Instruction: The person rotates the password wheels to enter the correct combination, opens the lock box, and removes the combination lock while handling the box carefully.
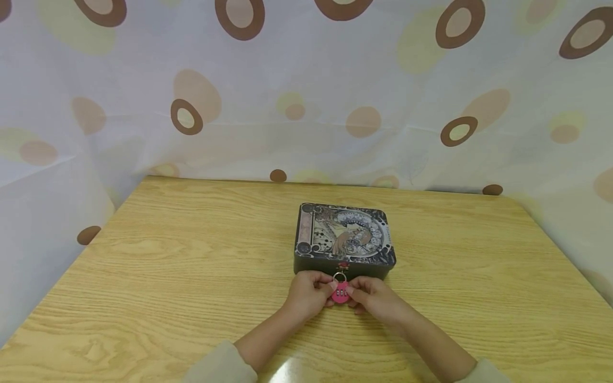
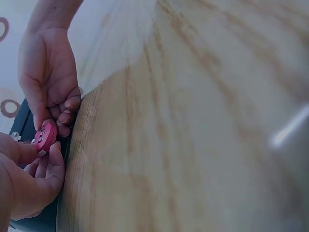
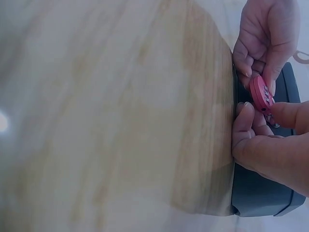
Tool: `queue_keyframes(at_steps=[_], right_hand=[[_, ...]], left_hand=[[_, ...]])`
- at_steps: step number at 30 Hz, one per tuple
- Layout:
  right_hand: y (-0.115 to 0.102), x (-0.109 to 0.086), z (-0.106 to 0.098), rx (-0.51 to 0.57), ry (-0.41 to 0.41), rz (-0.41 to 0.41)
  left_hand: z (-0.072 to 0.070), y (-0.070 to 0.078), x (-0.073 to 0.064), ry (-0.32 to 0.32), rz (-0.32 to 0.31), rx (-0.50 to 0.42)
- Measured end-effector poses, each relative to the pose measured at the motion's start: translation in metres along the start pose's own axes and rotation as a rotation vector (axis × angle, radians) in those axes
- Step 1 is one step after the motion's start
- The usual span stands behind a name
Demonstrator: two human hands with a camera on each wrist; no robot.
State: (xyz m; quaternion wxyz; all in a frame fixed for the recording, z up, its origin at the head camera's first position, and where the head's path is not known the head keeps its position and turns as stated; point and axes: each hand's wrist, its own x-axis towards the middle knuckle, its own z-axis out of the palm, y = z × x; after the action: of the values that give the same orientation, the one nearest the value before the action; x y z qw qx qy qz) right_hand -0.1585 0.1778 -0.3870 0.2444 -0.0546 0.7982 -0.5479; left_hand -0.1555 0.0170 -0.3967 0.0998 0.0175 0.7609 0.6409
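Note:
A small pink combination padlock [image 1: 340, 293] with number dials and a metal shackle is at the front of a dark tin box [image 1: 346, 236], by its red clasp [image 1: 343, 265]. My left hand [image 1: 308, 296] pinches the padlock's left side between thumb and fingers. From the other side, my right hand [image 1: 375, 299] pinches its right edge. In the left wrist view the dials on the padlock [image 2: 45, 136] face the thumbs. The right wrist view shows the padlock [image 3: 261, 94] between both thumbs, close against the box's dark front wall [image 3: 260, 191].
The box stands on a wooden table [image 1: 191, 255], its lid closed and printed with an ornate picture. Behind the table hangs a pale curtain [image 1: 306, 80] with brown and yellow ovals. Light sleeves [image 1: 222, 364] cover the forearms near the front edge.

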Motion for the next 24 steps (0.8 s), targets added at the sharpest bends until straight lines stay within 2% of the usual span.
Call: queue_keyframes(at_steps=[10,24], right_hand=[[0.0016,-0.0001,-0.0011,-0.001,-0.015,-0.023],[0.0030,0.0014,-0.0003,-0.026,0.018,-0.022]], left_hand=[[-0.0003,-0.0002,0.0000,-0.001,0.013,0.000],[0.0002,-0.0027,0.0011,0.000,0.025,-0.017]])
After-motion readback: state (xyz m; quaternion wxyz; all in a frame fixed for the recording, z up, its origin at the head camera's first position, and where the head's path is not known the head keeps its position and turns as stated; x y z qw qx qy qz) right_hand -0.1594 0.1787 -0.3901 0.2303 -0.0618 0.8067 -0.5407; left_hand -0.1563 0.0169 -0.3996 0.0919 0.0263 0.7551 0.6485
